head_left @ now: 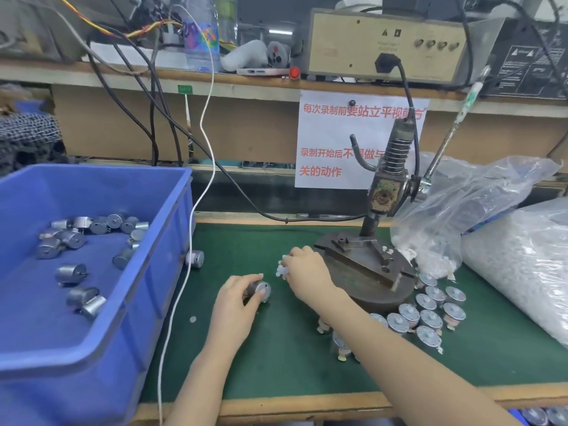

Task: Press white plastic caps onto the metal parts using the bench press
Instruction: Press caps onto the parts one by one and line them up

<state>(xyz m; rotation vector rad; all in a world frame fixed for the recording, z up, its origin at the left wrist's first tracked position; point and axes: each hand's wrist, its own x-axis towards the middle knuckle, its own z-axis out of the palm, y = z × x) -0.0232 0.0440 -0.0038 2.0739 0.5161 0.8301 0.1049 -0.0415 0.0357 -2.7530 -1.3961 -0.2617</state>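
On the table point(276, 364), left of the bench press point(368, 265), a metal part point(261, 289), judged rigid and weighty, is gripped round its barrel by the left hand point(236, 299). Light white caps point(282, 269), easily dropped, are pinched by fingers point(292, 256) of the right hand point(307, 272).

Table point(276, 358): green surface, tan wooden edge. Bin point(92, 364): blue. Metal parts point(70, 273): silver-grey. Plastic caps point(282, 269): white. Bench press point(365, 265): dark brown, black coiled spring. Sign point(325, 130): white sheet, red characters. Cord point(191, 235): white. Control box point(353, 50): beige, black markings. Bag point(479, 192): clear film.
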